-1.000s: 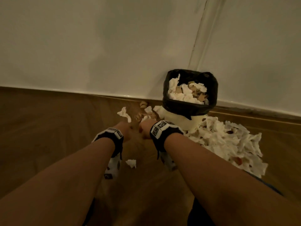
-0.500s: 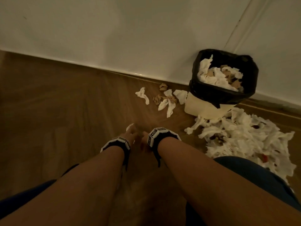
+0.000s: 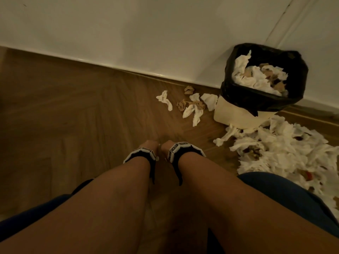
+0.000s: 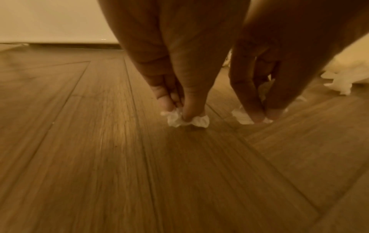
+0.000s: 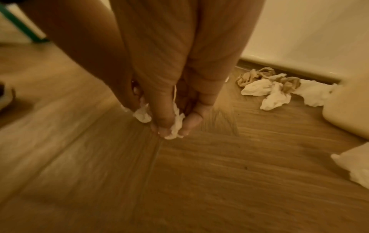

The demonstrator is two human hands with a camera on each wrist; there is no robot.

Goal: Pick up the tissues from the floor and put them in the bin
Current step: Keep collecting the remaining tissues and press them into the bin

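The wooden floor (image 3: 73, 116) has long matt planks laid in a herringbone pattern, meeting a smooth white wall (image 3: 146, 33) at the far side. Far right, a cream bin (image 3: 236, 114) lined with a glossy black bag (image 3: 260, 101) holds crumpled tissues. A big ragged heap of tissues (image 3: 286, 153) spreads on the right; a smaller white-and-brown cluster (image 3: 192, 107) lies left of the bin. No writing is readable. The left hand (image 4: 175, 71) pinches a small crinkled tissue scrap (image 4: 179, 120) at the floor; the right hand (image 5: 171, 88) pinches another white scrap (image 5: 175, 127).
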